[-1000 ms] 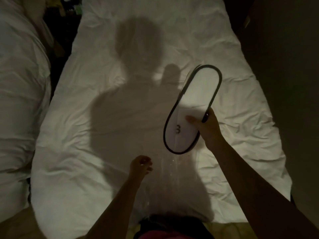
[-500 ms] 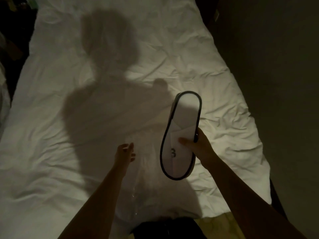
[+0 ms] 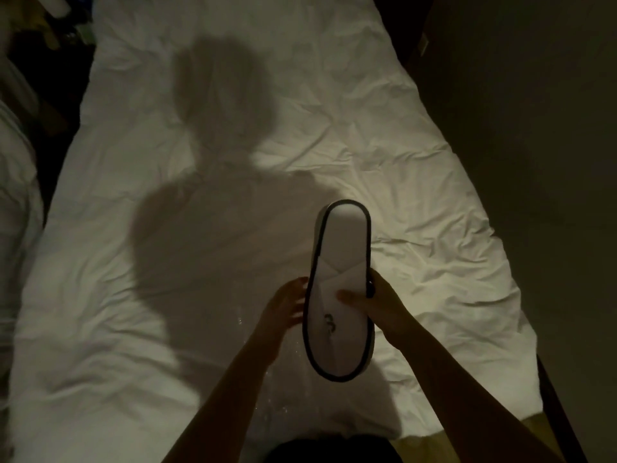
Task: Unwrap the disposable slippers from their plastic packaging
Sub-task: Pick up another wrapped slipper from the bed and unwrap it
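Head view, from the left: a second bed (image 3: 16, 208) with pale bedding runs down the left edge, apart from the main one by a dark gap, and some dim clutter (image 3: 56, 31) at the top of that gap is too dark to identify. Filling the middle is the bed (image 3: 110, 295) itself, covered in a wrinkled white sheet that carries the person's broad shadow (image 3: 213, 182). Low on the sheet, near the forearms, lies the clear plastic packaging (image 3: 267, 389), visible only as faint glints and creases; it looks flat and I cannot tell whether anything is in it. Just right of it the left hand (image 3: 283, 310) is raised with fingers loosely spread, its fingertips touching or just beside the left rim of the slippers; whether it actually grips is unclear. The slippers (image 3: 337, 289) are held above the sheet, out of the wrapping, long axis running away from the camera: white with a dark trim around the edge, a crossed band in the middle and a small dark mark on the near part. A second edge shows behind the far end. The right hand (image 3: 380, 305) clamps their right side, thumb laid across the white face and fingers wrapped behind the rim. Further right the sheet ends and a dark wall (image 3: 534, 162) takes over.
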